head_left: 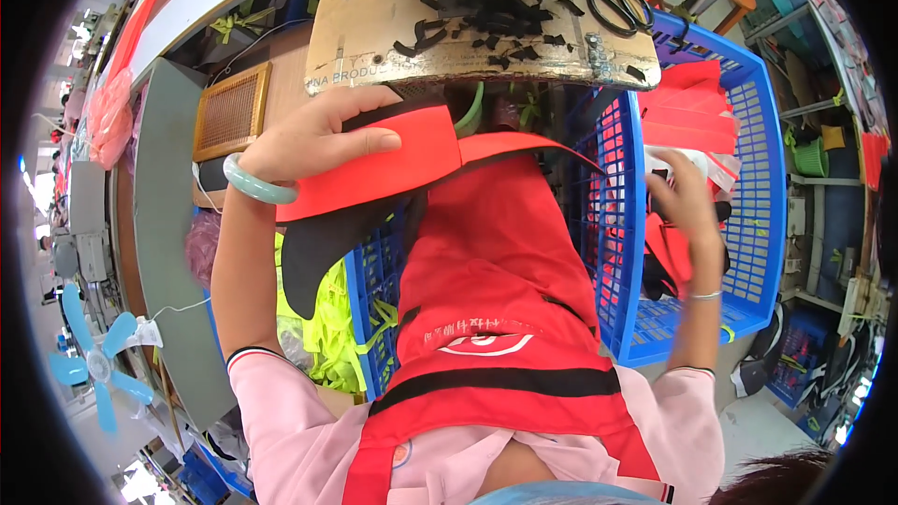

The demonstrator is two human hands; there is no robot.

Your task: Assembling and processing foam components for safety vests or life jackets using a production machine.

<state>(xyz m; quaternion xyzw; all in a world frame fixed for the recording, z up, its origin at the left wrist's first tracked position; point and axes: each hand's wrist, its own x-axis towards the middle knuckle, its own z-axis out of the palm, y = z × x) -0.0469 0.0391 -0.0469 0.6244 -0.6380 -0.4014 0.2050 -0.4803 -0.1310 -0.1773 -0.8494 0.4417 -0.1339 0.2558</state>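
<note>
My left hand (332, 136) is closed on a bright red-orange fabric piece (412, 145), thumb on top and fingers behind it. Black fabric (327, 248) backs the piece and hangs down below it. A narrower red strip with a black edge (524, 144) runs from it to the right, over my red apron (496, 234). Over at the right, my right hand (687, 196) is inside a blue plastic basket (636, 252), with thumb and fingers apart and slightly blurred. Beside it lie red fabric pieces (692, 112) and white-edged strips (720, 168).
A worn work surface (374, 33) ahead carries black scraps (505, 19) and black-handled scissors (617, 5). Yellow-green strips (327, 337) fill a container at my left. A wooden-framed woven panel (232, 110) sits behind my left wrist. A blue fan (98, 363) stands at far left.
</note>
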